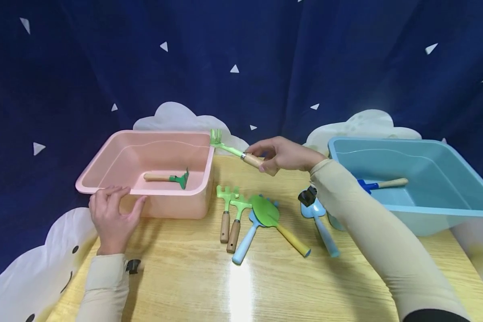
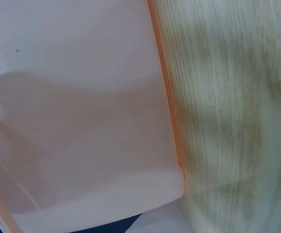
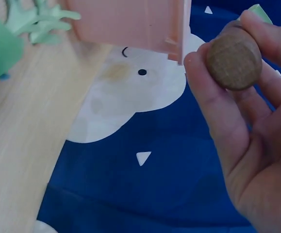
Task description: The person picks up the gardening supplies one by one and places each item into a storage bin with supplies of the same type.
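Observation:
My right hand [image 1: 279, 154] pinches a small hand fork [image 1: 229, 148] by its wooden handle. The green tines reach to the right rim of the pink bin [image 1: 185, 192]. In the right wrist view, the round handle end [image 3: 234, 60] sits between thumb and fingers. My left hand [image 1: 114, 217] holds the front rim of the pink bin, fingers over the edge and thumb at the outer side. Inside that bin lies a green rake [image 1: 179, 179] with a wooden handle. The left wrist view shows mostly the bin's outer wall [image 2: 96, 131]; the left fingers are largely hidden there.
Between the bins lie two green forks [image 1: 225, 210], a green shovel [image 1: 265, 210] with a yellow handle over a blue-handled tool [image 1: 245, 243], and a light-blue trowel [image 1: 324, 232]. At right, a blue bin [image 1: 446, 210] holds a dark-blue tool [image 1: 386, 183].

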Motion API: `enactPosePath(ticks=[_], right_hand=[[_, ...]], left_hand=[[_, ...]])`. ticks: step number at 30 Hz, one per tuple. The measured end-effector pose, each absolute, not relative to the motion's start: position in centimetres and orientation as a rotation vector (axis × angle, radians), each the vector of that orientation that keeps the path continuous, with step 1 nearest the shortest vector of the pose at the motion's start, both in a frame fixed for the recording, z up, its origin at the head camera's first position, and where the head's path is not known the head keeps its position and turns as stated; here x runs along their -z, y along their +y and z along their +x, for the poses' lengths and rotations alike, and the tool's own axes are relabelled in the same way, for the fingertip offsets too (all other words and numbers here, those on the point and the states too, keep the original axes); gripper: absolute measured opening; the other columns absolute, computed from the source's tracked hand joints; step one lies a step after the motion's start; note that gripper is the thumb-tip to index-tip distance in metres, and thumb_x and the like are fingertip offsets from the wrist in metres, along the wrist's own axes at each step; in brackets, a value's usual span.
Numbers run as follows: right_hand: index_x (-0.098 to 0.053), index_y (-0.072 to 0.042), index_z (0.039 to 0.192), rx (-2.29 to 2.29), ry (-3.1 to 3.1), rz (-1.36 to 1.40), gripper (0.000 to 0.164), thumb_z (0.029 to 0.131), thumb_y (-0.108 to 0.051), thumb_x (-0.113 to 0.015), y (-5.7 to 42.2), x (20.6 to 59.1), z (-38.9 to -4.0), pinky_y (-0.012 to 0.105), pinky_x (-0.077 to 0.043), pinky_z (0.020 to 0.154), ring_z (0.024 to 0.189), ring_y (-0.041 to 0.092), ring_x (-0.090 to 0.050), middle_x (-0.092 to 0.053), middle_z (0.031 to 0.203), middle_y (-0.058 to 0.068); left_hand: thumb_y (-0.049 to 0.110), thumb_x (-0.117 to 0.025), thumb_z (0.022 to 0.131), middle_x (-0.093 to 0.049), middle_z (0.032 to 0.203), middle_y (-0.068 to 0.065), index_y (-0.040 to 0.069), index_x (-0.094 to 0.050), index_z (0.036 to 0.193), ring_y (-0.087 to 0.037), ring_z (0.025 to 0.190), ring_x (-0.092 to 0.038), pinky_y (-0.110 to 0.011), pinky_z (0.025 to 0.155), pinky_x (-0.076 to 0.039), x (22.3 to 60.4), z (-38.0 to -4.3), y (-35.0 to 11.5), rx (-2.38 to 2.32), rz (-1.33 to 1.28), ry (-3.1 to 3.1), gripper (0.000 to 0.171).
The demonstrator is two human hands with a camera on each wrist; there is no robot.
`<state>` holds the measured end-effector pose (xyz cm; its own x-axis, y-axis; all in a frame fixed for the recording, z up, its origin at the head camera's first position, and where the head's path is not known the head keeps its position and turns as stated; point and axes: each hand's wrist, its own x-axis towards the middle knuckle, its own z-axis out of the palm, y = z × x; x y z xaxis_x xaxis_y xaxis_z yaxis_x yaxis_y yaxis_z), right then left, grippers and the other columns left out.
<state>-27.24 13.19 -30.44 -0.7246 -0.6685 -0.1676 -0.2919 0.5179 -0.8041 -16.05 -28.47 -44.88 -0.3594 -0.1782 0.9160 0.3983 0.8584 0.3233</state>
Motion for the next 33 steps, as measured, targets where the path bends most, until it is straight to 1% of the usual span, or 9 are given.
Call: enactPosePath(ticks=[4,6,11,18,22,26,33], right_hand=[[-0.059,-0.018,0.136,1.095,2.27,-0.817,0.053,0.087,0.002,-0.065,12.0,29.7,-28.0,0.034,-0.055,0.075,0.09,0.022,-0.064,-0.062,0.131,0.012],[-0.06,-0.018,0.135,1.102,2.263,-0.825,0.054,0.085,0.003,-0.065,11.3,29.3,-28.4,0.033,-0.055,0.074,0.088,0.022,-0.064,-0.063,0.129,0.011],[-0.06,-0.018,0.134,1.134,2.235,-0.84,0.055,0.084,0.005,-0.064,9.2,28.5,-29.1,0.032,-0.054,0.071,0.085,0.021,-0.062,-0.064,0.123,0.01],[-0.059,-0.018,0.136,1.142,2.178,-0.87,0.056,0.085,0.005,-0.064,6.4,27.6,-29.7,0.031,-0.052,0.067,0.085,0.018,-0.061,-0.065,0.123,0.008],[-0.061,-0.019,0.134,1.16,2.145,-0.855,0.056,0.085,0.007,-0.062,4.8,27.0,-29.7,0.03,-0.049,0.064,0.087,0.019,-0.059,-0.065,0.121,0.008],[-0.062,-0.02,0.132,1.178,2.118,-0.855,0.056,0.084,0.008,-0.061,3.2,26.7,-29.6,0.029,-0.045,0.062,0.087,0.019,-0.057,-0.066,0.119,0.007],[-0.062,-0.018,0.132,1.167,2.129,-0.826,0.054,0.086,0.008,-0.065,0.5,27.2,-29.2,0.027,-0.049,0.064,0.093,0.015,-0.06,-0.066,0.123,0.006]], left_hand=[[0.059,-0.072,0.081,-0.062,0.096,-0.027,-0.006,-0.071,0.092,-0.047,0.095,-0.053,-0.047,0.091,-0.032,44.9,-16.0,-28.4,0.606,-0.162,-1.852,0.065],[0.059,-0.072,0.081,-0.062,0.096,-0.028,-0.006,-0.071,0.092,-0.047,0.095,-0.054,-0.048,0.091,-0.032,44.9,-16.1,-28.4,0.606,-0.161,-1.852,0.066],[0.06,-0.071,0.081,-0.062,0.096,-0.027,-0.006,-0.07,0.091,-0.047,0.095,-0.053,-0.038,0.096,-0.031,44.9,-16.1,-28.4,0.615,-0.152,-1.843,0.067],[0.059,-0.073,0.08,-0.063,0.095,-0.027,-0.005,-0.07,0.09,-0.046,0.095,-0.054,-0.035,0.097,-0.032,45.0,-16.3,-28.2,0.626,-0.152,-1.815,0.065],[0.06,-0.072,0.08,-0.062,0.095,-0.027,-0.005,-0.07,0.089,-0.046,0.096,-0.054,-0.029,0.1,-0.029,45.0,-16.2,-28.3,0.633,-0.153,-1.815,0.066],[0.061,-0.072,0.08,-0.061,0.095,-0.027,-0.006,-0.069,0.088,-0.046,0.097,-0.054,-0.029,0.101,-0.028,45.1,-16.0,-28.2,0.648,-0.151,-1.81,0.067],[0.06,-0.072,0.08,-0.06,0.093,-0.028,-0.008,-0.068,0.087,-0.047,0.093,-0.053,-0.03,0.098,-0.027,44.9,-15.6,-28.0,0.659,-0.143,-1.784,0.068]])
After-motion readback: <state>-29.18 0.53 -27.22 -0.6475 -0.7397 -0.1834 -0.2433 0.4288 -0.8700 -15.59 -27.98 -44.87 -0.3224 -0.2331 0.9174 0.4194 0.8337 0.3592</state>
